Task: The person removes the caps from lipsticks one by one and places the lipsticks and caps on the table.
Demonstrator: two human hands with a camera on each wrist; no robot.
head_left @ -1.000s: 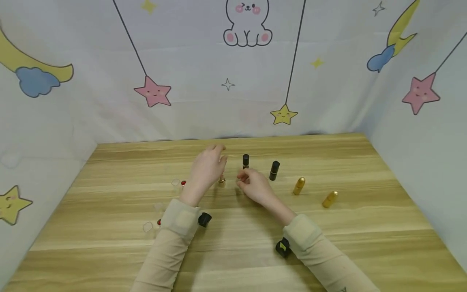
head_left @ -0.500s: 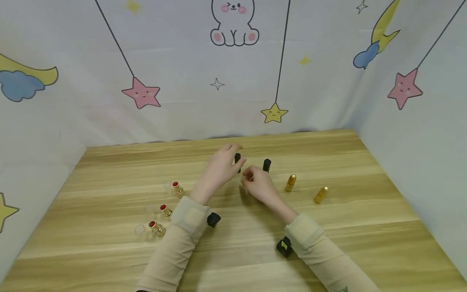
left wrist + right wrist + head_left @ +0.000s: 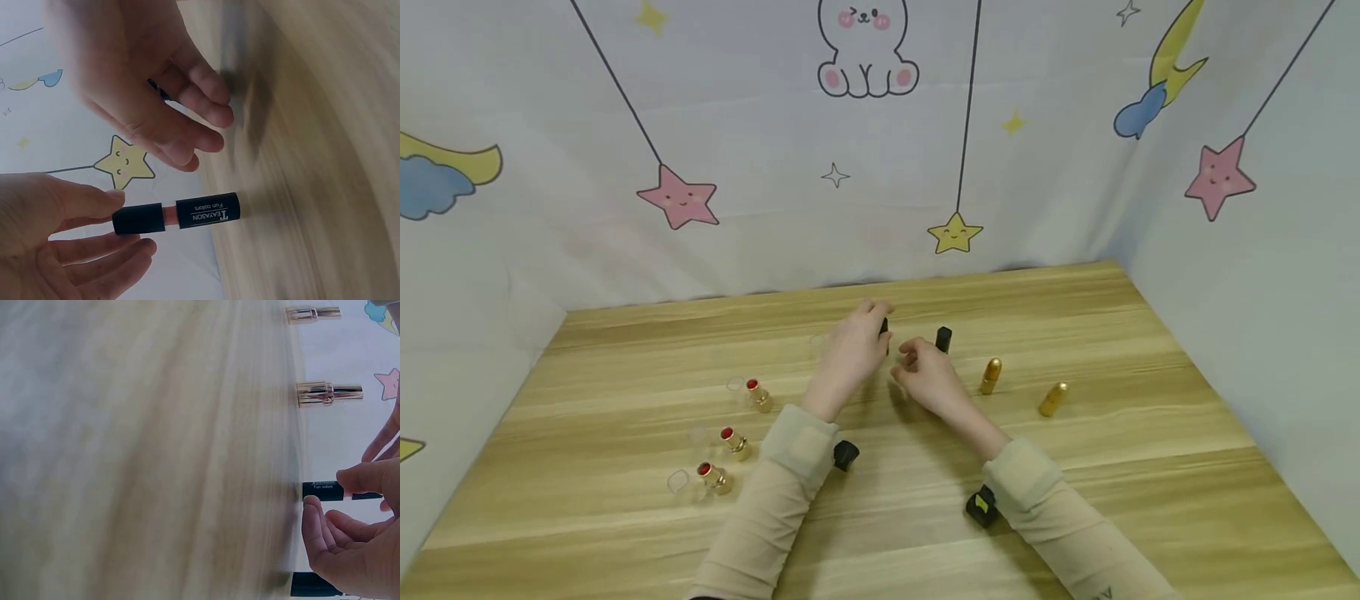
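Observation:
A slim black lipstick tube with a pinkish band (image 3: 171, 216) and white lettering stands upright on the table. My left hand (image 3: 853, 346) pinches its upper end between thumb and fingers, hiding part of it in the head view. Close by on the right is my right hand (image 3: 928, 377), its fingers loosely curled and nothing visible between them. In the right wrist view its thumb overlaps the tube (image 3: 323, 491) from the camera's side. Behind the right hand stands a second black tube (image 3: 943, 337), partly covered in the head view.
Red lipsticks (image 3: 734, 443) in gold cases stand at the left, beside clear caps (image 3: 678, 481). Two gold bullet-shaped tubes (image 3: 991, 377) stand right of the hands. A patterned cloth (image 3: 760, 167) hangs behind the wooden table (image 3: 1075, 500).
The head view has turned rightward. My left hand has moved right from beside a gold-based lipstick to the black tube and now grips it. The right hand has shifted slightly right.

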